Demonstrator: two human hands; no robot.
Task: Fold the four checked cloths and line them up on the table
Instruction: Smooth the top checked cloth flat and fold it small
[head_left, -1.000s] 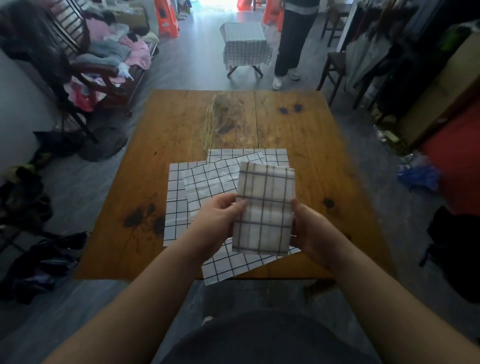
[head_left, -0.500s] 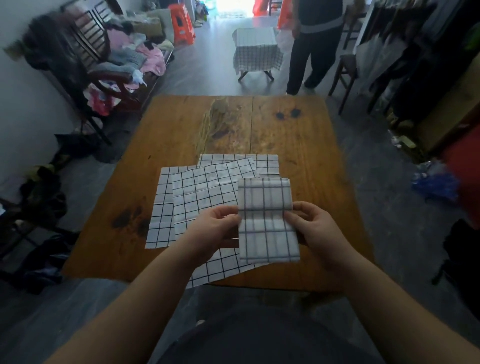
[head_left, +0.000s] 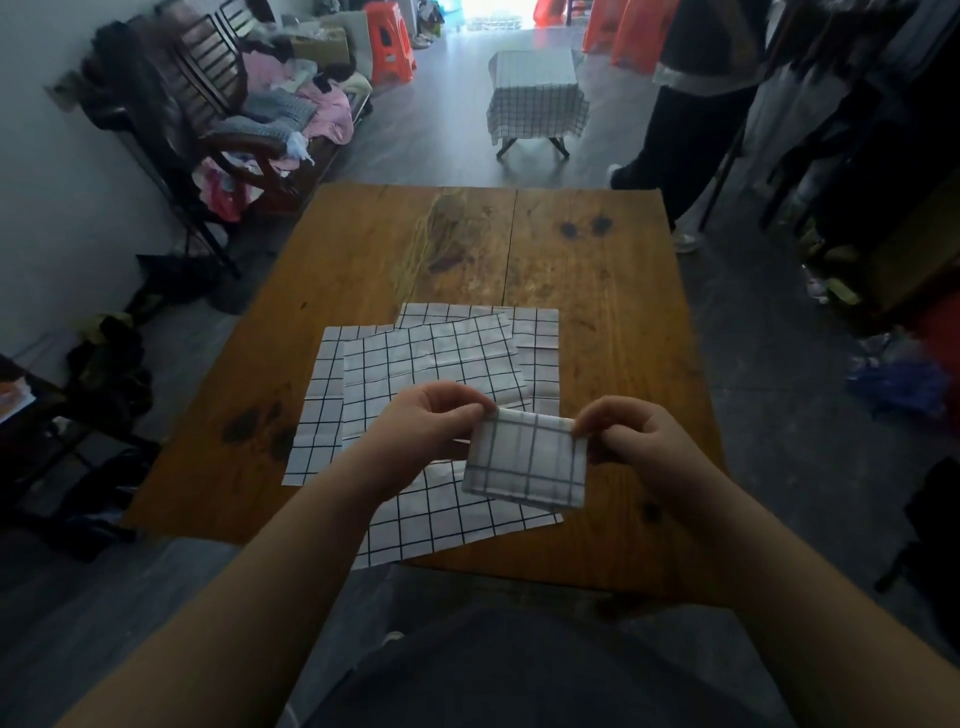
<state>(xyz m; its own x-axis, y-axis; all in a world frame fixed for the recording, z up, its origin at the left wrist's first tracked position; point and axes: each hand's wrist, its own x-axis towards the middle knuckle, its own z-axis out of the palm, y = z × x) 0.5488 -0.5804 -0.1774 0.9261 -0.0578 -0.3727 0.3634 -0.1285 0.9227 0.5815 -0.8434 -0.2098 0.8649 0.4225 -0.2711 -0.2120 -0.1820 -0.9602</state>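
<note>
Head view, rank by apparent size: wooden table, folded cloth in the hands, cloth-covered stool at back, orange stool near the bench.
1. wooden table
2. folded cloth and cloth-covered stool: look alike; the cloth is nearer the camera, so unranked
3. orange stool

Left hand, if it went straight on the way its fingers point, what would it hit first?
The left hand points rightward into the folded cloth it pinches; beyond that, probably the right hand.

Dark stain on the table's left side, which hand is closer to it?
Left. The left hand is to the right of the dark stain, above the spread cloths; the right hand is farther right, beyond the folded cloth both pinch.
</note>
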